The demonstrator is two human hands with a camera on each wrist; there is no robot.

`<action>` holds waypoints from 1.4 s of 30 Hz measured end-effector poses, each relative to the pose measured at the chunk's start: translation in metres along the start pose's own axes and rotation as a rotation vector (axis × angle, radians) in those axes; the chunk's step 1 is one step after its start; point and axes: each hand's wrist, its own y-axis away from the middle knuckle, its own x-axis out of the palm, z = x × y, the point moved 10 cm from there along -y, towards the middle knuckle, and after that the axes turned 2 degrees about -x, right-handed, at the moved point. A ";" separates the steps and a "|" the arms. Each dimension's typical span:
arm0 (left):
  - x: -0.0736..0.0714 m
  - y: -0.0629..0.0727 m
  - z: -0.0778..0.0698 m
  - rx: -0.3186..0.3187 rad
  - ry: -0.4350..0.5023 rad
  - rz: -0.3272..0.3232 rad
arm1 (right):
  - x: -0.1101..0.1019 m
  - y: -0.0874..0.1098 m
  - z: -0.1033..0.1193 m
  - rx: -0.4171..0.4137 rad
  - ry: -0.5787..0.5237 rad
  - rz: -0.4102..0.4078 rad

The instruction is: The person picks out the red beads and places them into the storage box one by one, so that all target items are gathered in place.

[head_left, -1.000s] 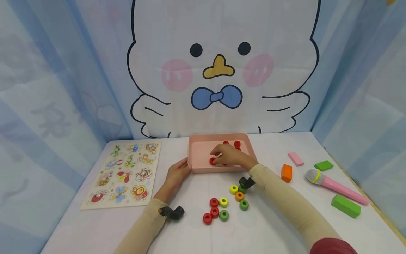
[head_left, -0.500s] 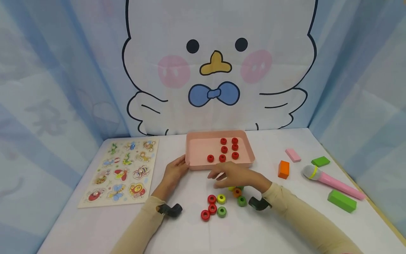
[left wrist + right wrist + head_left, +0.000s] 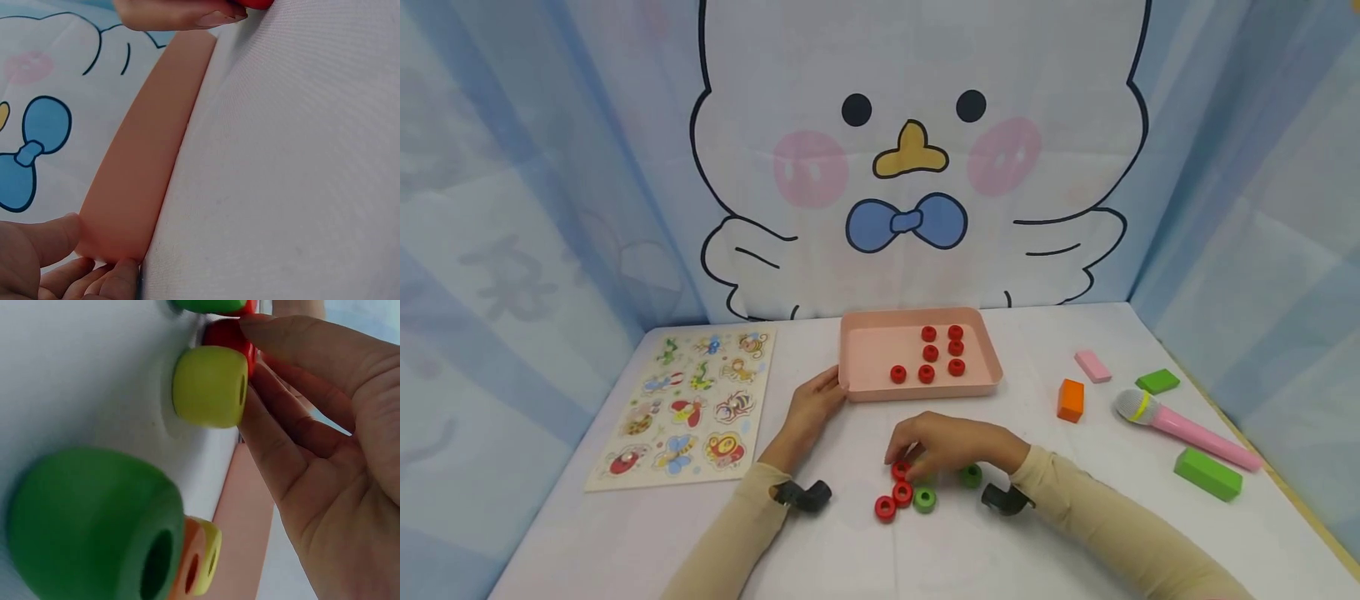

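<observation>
My right hand (image 3: 953, 442) reaches over the loose beads and pinches a red bead (image 3: 231, 337) between thumb and fingers, low at the tabletop. Beside that bead sits a yellow bead (image 3: 210, 387), close to the fingers; nearer the wrist camera are a green bead (image 3: 94, 519) and an orange bead (image 3: 192, 556). Two more red beads (image 3: 886, 508) and a green bead (image 3: 925, 500) lie just in front. My left hand (image 3: 808, 410) holds the near left corner of a pink tray (image 3: 917, 395), thumb at the rim and fingers against the wall. Several red beads (image 3: 930, 353) stand in the tray.
An insect picture board (image 3: 688, 408) lies at the left. To the right are an orange block (image 3: 1071, 401), a pink block (image 3: 1093, 367), two green blocks (image 3: 1208, 474) and a pink toy microphone (image 3: 1195, 432). A printed curtain (image 3: 910, 275) hangs behind the table.
My right hand has moved from inside the tray back toward the loose beads and now pinches a red one. A red bead it was touching stays in the tray. The left hand has stayed at the corner.
</observation>
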 end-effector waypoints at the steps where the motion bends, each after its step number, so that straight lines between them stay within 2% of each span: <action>1: 0.000 0.000 0.000 -0.001 0.000 0.003 | 0.001 0.000 0.000 -0.004 0.014 0.001; 6: 0.001 0.001 -0.001 0.003 0.009 0.012 | 0.002 -0.002 -0.001 -0.013 0.058 -0.001; 10: 0.002 0.001 -0.001 0.008 0.021 0.023 | -0.006 -0.001 -0.004 0.016 0.043 -0.025; 13: 0.002 0.001 -0.002 0.013 0.029 0.022 | -0.022 0.001 -0.005 0.049 0.026 -0.063; 22: 0.000 0.001 -0.002 0.019 0.040 0.005 | -0.088 -0.004 -0.013 0.082 0.111 -0.260; 28: 0.000 0.001 0.001 -0.006 0.005 -0.013 | -0.120 -0.013 -0.032 0.165 0.124 -0.357; 32: 0.000 0.001 0.002 -0.014 0.027 -0.007 | -0.136 -0.024 -0.057 0.252 0.127 -0.396; 37: 0.001 0.001 0.003 -0.020 0.045 -0.001 | -0.144 -0.031 -0.082 0.370 0.088 -0.419; 42: 0.001 0.001 0.002 -0.015 0.052 0.001 | -0.147 -0.033 -0.098 0.438 0.059 -0.422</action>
